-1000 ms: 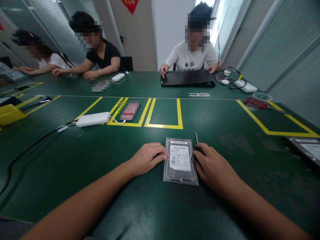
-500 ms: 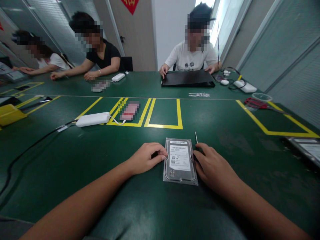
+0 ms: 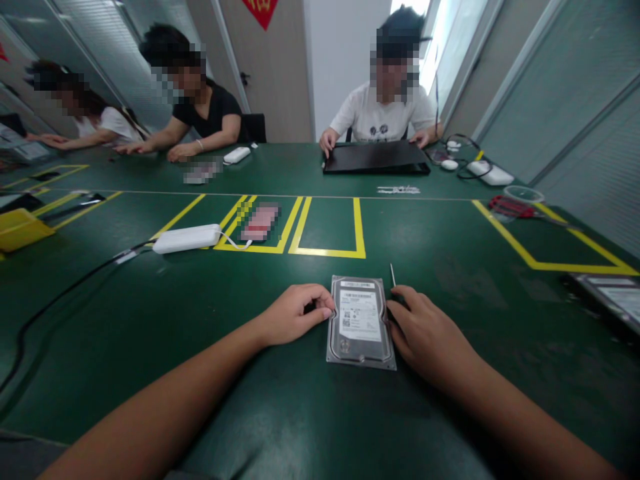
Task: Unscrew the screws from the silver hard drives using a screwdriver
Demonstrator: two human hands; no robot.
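1. Surface: smooth-looking, glossy in the lower middle of the frame; drive could skid if pushed from one side only.
2. Right grip, right of center: fingers curled around the screwdriver, close against the drive's right edge. A sudden twist could nudge the drive leftward.
3. Left grip, center: thumb and fingers bent, tips at the drive's left edge; pinching or just resting, can't tell. If only resting, weak hold, drive could swivel.
4. Drive, just right of center, lying flat, label up. Careless lift by thin edges could drop it.
5. Screwdriver: bare shaft points up-frame, beside the drive's top right corner; a slip could scratch casing or label.
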